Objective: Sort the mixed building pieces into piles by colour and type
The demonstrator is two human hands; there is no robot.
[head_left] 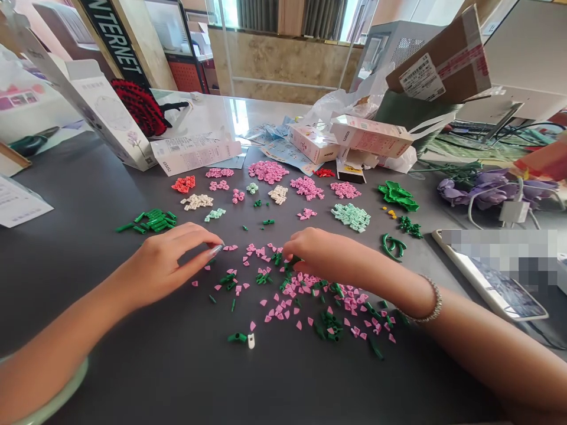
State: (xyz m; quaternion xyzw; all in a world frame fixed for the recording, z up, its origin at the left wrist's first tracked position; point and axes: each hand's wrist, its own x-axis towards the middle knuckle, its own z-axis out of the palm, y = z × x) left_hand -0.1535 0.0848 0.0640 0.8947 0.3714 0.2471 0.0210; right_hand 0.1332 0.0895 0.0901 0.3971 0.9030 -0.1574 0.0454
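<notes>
My left hand (166, 260) is at the left edge of the loose building-block pieces, thumb and forefinger tips pinched together beside small pink pieces (230, 248). Whatever is between those tips is too small to make out. Over the middle of the scatter, my right hand (316, 252) has its fingers curled downward, with dark green showing just under them; its grip is hidden. Below it spread many pink wedge pieces (305, 284) mixed with green connector pieces (331, 326). Nearer to me lie a green tube piece (237, 337) and a white piece (251, 341).
Sorted piles lie beyond my hands, including green tubes (156, 220), mint pieces (351, 217), pink pieces (268, 171) and green leaf pieces (397, 196). Opened boxes (372, 134) stand at the back. A phone (491, 277) and purple flowers (478, 189) are on the right.
</notes>
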